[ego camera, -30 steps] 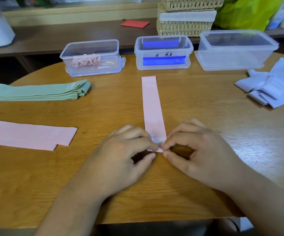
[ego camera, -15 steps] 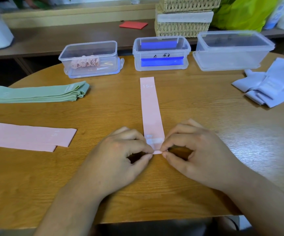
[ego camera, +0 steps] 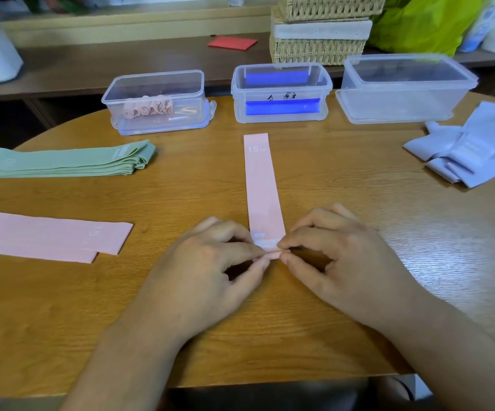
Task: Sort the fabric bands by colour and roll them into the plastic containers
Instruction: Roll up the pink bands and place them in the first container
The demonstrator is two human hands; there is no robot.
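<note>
The pink band [ego camera: 261, 185] is laid flat on the wooden table [ego camera: 195, 188], lengthwise away from the person, w/ "15" printed at its far end. Its near end is turned over into a small tight roll. That roll is pinched at its L edge by the L hand [ego camera: 207, 271] and at its R edge by the R hand [ego camera: 347, 262], thumb against forefinger on each side. The other fingers of both hands are curled, and the heels are rested on the table. To the L of the pink band, level w/ the hands and well apart, two more pink bands [ego camera: 47, 238] are laid flat, overlapping. Further off on that side, a stack of green bands [ego camera: 62, 161] is folded. To the R of the pink band, well apart, a loose pile of pale lilac bands [ego camera: 471, 152] is heaped. Beyond its far end, three clear plastic containers are lined up. The L container [ego camera: 157, 102] is seen w/ pink rolls [ego camera: 146, 108] inside. The mid container [ego camera: 280, 93], nearly straight beyond the band, shows blue strips [ego camera: 281, 107] through its wall & black writing on the front. The R container [ego camera: 403, 90] is the largest. Behind them, wicker baskets [ego camera: 320, 34], a red card [ego camera: 232, 43] and a lime-green bag [ego camera: 418, 22] are set on a low bench.
</note>
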